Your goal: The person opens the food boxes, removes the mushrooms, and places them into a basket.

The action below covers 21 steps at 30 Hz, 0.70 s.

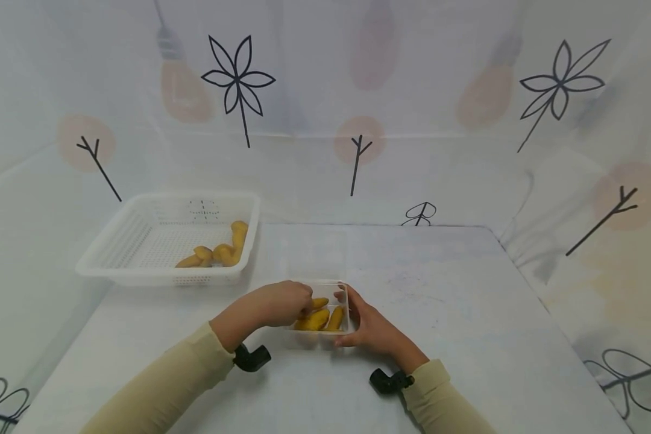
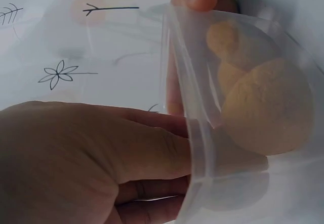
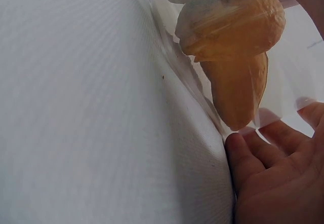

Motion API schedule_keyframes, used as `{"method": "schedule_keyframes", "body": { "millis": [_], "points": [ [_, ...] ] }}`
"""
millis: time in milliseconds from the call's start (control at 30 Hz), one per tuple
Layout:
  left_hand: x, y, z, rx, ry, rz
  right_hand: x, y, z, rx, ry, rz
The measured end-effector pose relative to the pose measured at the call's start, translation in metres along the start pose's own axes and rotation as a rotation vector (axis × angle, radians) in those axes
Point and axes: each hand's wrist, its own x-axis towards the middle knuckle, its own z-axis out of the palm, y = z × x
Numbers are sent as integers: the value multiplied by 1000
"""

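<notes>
A clear plastic box (image 1: 350, 325) stands on the table with several yellow-brown, knobbly, ginger-like roots (image 1: 314, 319) in it. From the left my left hand (image 1: 284, 303) reaches over the rim, its fingertips down among the roots. In the left wrist view the fingers of that hand (image 2: 86, 158) pass behind the translucent wall, and I cannot tell whether they pinch a root. My right hand (image 1: 371, 325) grips the box's right side, thumb at the near corner and fingers at the far one. The right wrist view has its fingertips (image 3: 253, 150) against the wall, beside a root (image 3: 235, 89).
A white perforated basket (image 1: 141, 274) sits at the back left, with several more roots (image 1: 233, 247) in its right end. Behind the box lies its clear raised lid (image 1: 317, 253). A printed white cloth (image 1: 314, 169) hangs along the table's back edge.
</notes>
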Motion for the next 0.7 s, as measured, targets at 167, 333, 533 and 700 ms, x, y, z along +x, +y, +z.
{"method": "schedule_keyframes", "body": {
  "millis": [167,333,533,700],
  "points": [
    [-8,2,-5,-51,23,-1,0,-2,0,-3,-3,8],
    [-16,1,-9,-74,74,11,0,-2,0,-1,-3,18],
    [-25,0,-12,-86,145,39,0,-1,0,9,-4,20],
    [-34,-3,-15,-109,200,43,1,-3,0,0,-7,37]
  ]
}}
